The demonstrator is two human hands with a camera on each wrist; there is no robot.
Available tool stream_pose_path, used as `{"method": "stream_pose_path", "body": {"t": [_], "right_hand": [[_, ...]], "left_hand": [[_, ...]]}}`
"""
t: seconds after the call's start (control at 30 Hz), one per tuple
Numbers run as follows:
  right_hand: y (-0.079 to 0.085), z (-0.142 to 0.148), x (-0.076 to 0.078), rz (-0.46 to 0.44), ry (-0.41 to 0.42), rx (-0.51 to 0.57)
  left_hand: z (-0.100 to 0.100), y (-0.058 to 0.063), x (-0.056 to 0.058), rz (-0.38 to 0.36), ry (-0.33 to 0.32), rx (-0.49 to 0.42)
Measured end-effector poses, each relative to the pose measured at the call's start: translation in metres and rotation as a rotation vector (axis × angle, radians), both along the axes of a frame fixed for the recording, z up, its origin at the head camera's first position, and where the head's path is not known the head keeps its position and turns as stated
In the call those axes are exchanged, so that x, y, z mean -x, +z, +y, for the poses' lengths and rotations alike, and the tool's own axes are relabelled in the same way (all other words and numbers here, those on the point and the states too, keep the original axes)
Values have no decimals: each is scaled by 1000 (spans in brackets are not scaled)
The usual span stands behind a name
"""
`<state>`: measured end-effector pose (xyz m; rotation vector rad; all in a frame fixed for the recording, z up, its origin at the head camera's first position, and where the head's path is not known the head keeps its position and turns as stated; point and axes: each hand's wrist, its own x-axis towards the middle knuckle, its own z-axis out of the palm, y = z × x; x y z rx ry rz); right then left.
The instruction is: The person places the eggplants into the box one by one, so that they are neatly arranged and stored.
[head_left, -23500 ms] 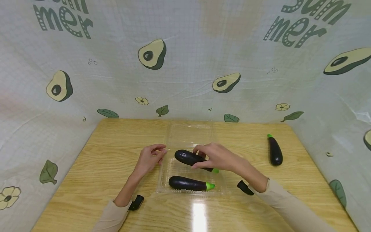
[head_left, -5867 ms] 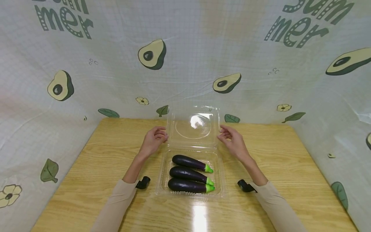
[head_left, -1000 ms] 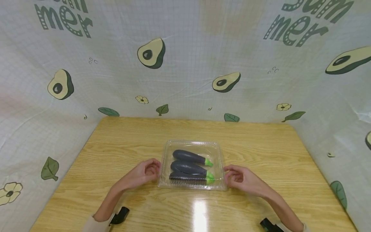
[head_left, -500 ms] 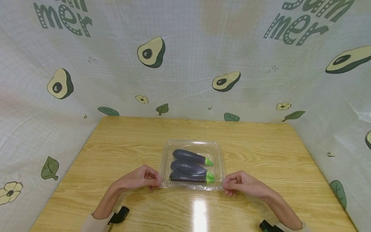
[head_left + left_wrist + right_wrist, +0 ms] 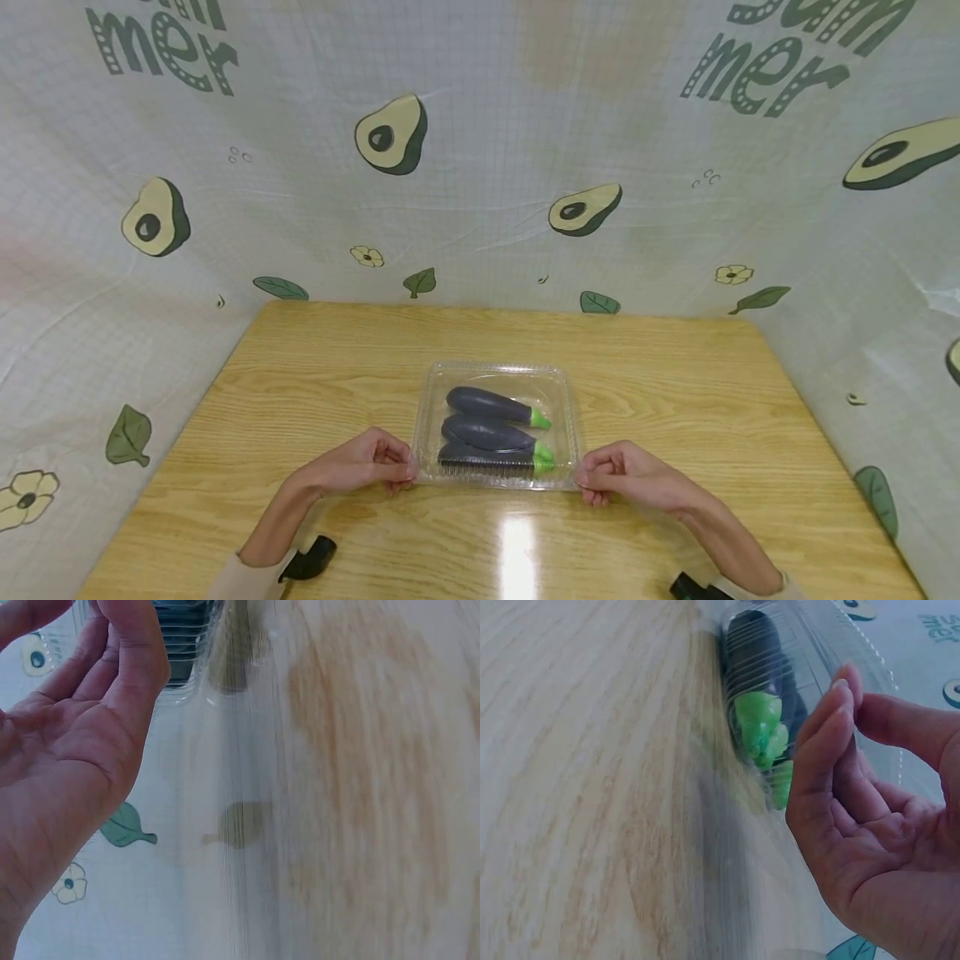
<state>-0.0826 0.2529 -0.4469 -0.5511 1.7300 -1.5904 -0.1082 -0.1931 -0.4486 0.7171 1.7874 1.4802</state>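
Observation:
A clear plastic clamshell container (image 5: 553, 393) sits on the table with its lid down. Inside, seen through the lid, three dark purple eggplants (image 5: 487, 434) lie side by side, green stem ends to the right. My left hand (image 5: 367, 463) pinches the container's front left corner between thumb and fingers. At the front right corner, my right hand (image 5: 630, 477) pinches the rim in the same way. In the right wrist view, green stems (image 5: 757, 720) show through the ribbed wall beside my right hand (image 5: 877, 817). The left wrist view cuts off the fingertips of my left hand (image 5: 90, 712).
The light wooden table (image 5: 322, 358) extends around the container. A pale curtain (image 5: 480, 167) printed with avocados and leaves hangs behind it and along both sides. Black wrist cameras (image 5: 309, 558) sit at the sleeve cuffs.
Earlier, the right hand laid an eggplant in the open container, and the eggplant at the right joined the others. The lid has swung down; both hands moved from its sides to the front corners.

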Motion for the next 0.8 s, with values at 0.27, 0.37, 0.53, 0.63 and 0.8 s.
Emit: {"method": "stream_pose_path", "body": {"t": [0.27,0.37,0.53,0.63,0.8], "right_hand": [[1,0,1,-23,8,7],[1,0,2,-23,12,4],[1,3,2,2,11,-35],[2,7,3,15,0,-57],[4,13,5,39,-23,-80]], "left_hand": [[-2,-1,3,6,2,24],[-2,-2,3,6,17,45],[-5,0,2,3,50,85],[-8,2,2,17,74,104],[-13,3,6,58,114,126]]}}
